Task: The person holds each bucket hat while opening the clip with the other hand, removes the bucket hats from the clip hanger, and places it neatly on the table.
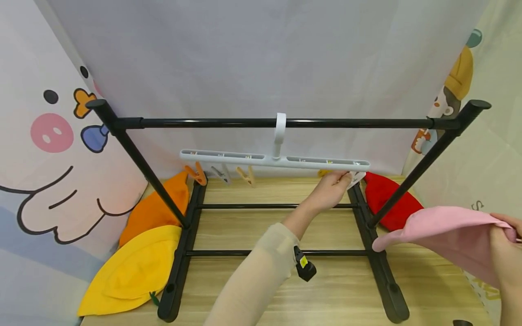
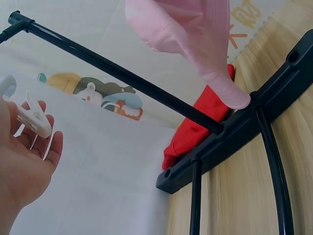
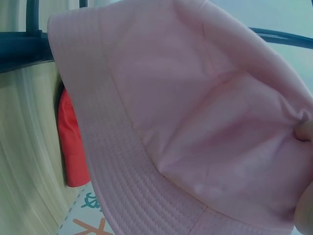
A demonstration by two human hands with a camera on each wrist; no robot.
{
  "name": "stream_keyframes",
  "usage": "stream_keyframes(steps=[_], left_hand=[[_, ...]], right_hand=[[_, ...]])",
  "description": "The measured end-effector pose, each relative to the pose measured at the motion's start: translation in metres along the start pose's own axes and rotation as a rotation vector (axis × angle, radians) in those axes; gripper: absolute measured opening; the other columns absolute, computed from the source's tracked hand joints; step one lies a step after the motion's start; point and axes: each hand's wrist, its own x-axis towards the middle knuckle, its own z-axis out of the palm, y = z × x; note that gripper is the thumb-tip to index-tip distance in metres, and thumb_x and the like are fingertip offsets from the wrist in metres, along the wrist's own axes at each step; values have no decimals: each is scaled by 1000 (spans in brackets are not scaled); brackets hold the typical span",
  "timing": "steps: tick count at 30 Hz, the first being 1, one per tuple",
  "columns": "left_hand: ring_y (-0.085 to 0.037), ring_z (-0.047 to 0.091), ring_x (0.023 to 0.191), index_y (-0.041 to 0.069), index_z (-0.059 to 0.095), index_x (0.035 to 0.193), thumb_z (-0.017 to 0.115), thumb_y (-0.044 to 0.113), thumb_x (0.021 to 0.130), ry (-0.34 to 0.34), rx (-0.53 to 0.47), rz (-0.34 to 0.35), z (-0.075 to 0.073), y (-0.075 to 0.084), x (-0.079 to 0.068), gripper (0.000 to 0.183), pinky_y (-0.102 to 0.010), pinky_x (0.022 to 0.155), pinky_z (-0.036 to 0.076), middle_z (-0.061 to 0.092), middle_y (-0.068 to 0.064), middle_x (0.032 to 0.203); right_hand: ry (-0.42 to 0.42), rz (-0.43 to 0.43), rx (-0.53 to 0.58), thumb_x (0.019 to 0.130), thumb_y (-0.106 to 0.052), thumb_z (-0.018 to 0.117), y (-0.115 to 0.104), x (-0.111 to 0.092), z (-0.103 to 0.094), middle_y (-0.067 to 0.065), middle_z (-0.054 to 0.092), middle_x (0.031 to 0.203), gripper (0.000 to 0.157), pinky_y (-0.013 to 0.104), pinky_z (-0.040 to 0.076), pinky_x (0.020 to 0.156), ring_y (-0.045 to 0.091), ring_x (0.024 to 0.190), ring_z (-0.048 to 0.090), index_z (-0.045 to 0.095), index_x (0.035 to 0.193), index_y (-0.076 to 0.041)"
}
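Note:
My left hand (image 1: 331, 190) holds a white clip (image 1: 356, 179) under the right end of a white hanger (image 1: 277, 162). In the left wrist view the fingers (image 2: 55, 147) curl around the clip (image 2: 36, 121). At the right, my right hand (image 1: 507, 253) grips a pink bucket hat (image 1: 452, 228) by its edge. The right wrist view shows the hat's stitched brim (image 3: 142, 181) hanging down, with part of the hand at the right edge. A white hook (image 1: 280, 129) hangs the hanger on the black rack's top bar (image 1: 204, 123).
Orange, grey and beige clips (image 1: 246, 175) hang at the hanger's left; a yellow one is partly hidden by my left hand. Orange (image 1: 155, 210) and yellow hats (image 1: 134, 271) lie left of the rack, a red hat (image 1: 389, 201) right. Printed cloth surrounds the wooden surface (image 1: 277, 290).

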Motion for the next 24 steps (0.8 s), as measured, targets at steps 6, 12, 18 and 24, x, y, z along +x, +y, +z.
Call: stream_keyframes(steps=[6, 12, 18, 24], left_hand=[[-8, 51, 111, 9, 50, 132, 36, 19, 100, 14, -23, -22, 0, 3, -1, 37, -18, 93, 39, 56, -8, 127], [-4, 48, 106, 10, 49, 133, 35, 18, 100, 8, -43, -15, 1, 4, -1, 37, -17, 92, 38, 55, -6, 128], [-2, 44, 110, 9, 45, 136, 34, 22, 101, -29, -61, -27, 2, 6, 0, 39, -17, 95, 36, 49, -2, 136], [-4, 46, 105, 8, 44, 136, 34, 22, 101, -37, -84, -23, 3, 4, 0, 40, -16, 93, 37, 51, -6, 133]], right_hand=[[-23, 35, -75, 86, -9, 52, 5, 6, 1, -46, 40, 68, 25, 4, 25, 56, -21, 62, 36, 67, 86, -30], [-29, 148, -122, 87, -15, 50, 14, 10, 4, -43, 39, 69, 24, 5, 25, 57, -20, 64, 35, 64, 87, -35], [-44, 231, -112, 87, -16, 49, 24, 8, 7, -42, 40, 69, 27, 5, 27, 58, -19, 65, 37, 67, 93, -35], [-96, 301, -29, 85, -9, 49, 30, -2, 9, -32, 43, 65, 34, 6, 27, 52, -10, 61, 37, 65, 90, -38]])
